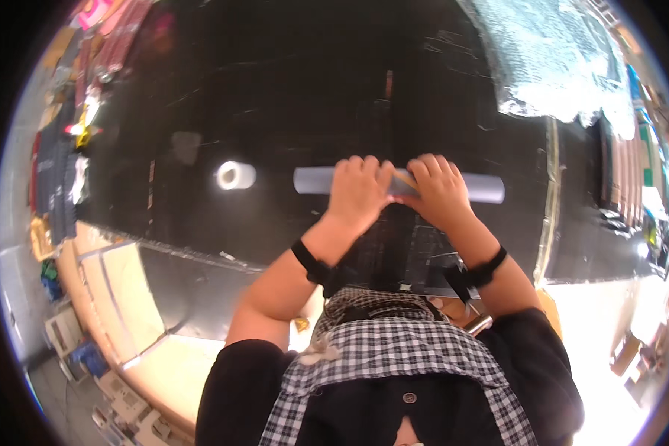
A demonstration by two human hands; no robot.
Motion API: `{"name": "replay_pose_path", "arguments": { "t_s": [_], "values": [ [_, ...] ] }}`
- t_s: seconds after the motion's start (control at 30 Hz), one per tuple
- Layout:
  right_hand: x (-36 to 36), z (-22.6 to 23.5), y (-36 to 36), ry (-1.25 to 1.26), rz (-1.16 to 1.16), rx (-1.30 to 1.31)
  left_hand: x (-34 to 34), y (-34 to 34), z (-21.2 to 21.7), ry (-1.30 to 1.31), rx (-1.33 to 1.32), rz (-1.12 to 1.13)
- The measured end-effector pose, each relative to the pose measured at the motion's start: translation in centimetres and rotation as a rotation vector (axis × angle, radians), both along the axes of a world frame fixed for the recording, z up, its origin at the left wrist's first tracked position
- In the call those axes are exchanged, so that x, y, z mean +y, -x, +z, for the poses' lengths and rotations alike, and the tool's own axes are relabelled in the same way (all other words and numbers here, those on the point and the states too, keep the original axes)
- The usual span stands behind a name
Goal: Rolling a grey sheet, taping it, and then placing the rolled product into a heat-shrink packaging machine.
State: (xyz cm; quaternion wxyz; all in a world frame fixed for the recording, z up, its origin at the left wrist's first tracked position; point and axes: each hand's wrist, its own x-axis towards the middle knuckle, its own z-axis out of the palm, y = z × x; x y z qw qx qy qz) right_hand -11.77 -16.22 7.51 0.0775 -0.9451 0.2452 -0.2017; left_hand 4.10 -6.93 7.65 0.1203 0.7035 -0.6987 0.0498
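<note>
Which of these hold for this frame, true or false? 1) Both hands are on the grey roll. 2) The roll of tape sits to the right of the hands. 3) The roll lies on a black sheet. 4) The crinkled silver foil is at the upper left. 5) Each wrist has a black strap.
1) Both the left hand and the right hand rest on the long pale grey rolled tube: true.
2) False: the small white roll of tape lies to the left of the hands, apart from them.
3) The tube lies on the wide black sheet surface: true.
4) False: the crinkled silver foil is at the upper right.
5) A black strap circles each wrist: true.
</note>
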Motion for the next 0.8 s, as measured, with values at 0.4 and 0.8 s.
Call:
{"name": "replay_pose_path", "arguments": {
  "t_s": [0.4, 0.8],
  "values": [
    [6.6, -1.2, 2.7, -0.108, -0.007, 0.091, 10.2, -17.2, -2.5, 0.110, 0.191, 0.726],
    [2.5, -1.0, 3.7, -0.762, 0.108, -0.169, 6.2, 1.5, -1.2, -0.316, 1.791, 0.070]
  ]
}}
